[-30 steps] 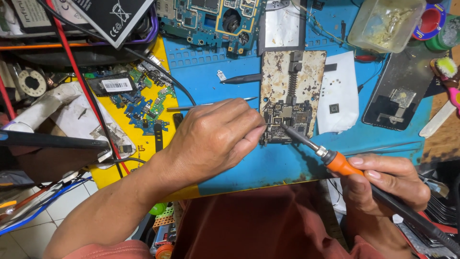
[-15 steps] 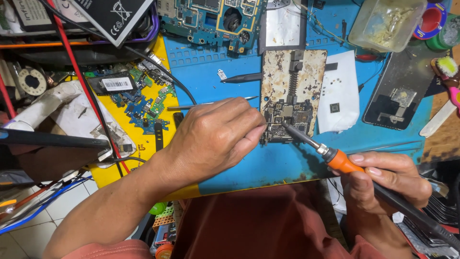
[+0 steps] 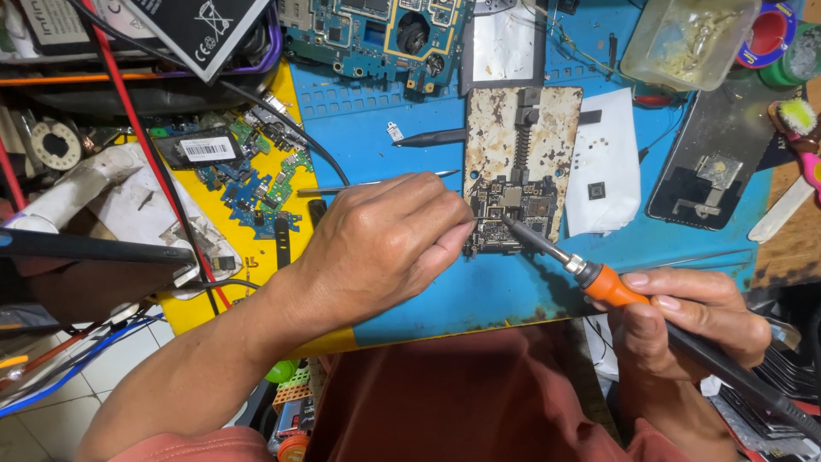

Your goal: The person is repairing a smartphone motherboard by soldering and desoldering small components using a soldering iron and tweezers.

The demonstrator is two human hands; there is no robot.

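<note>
At frame centre, the left hand (image 3: 385,244) pinches one pair of tweezers (image 3: 376,183) beside one circuit board (image 3: 511,224); the right hand (image 3: 693,321) grips one soldering iron (image 3: 599,281).

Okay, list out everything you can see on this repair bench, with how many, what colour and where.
small circuit board: one, dark, on the stained plate at mat centre
stained metal plate: one, white and rusty, on the mat
work mat: one, blue, under the work
soldering iron: one, orange collar and black handle, tip on the small board
tweezers: one, silver, above the left hand
large circuit board: one, blue-green, top centre
plastic tub: one, clear, top right
white paper: one, right of the plate
toothbrush: one, pink with green bristles, far right
yellow mat: one, left, strewn with small blue-green boards
left hand: fingertips at the small board's left edge
right hand: grips the soldering iron
</note>
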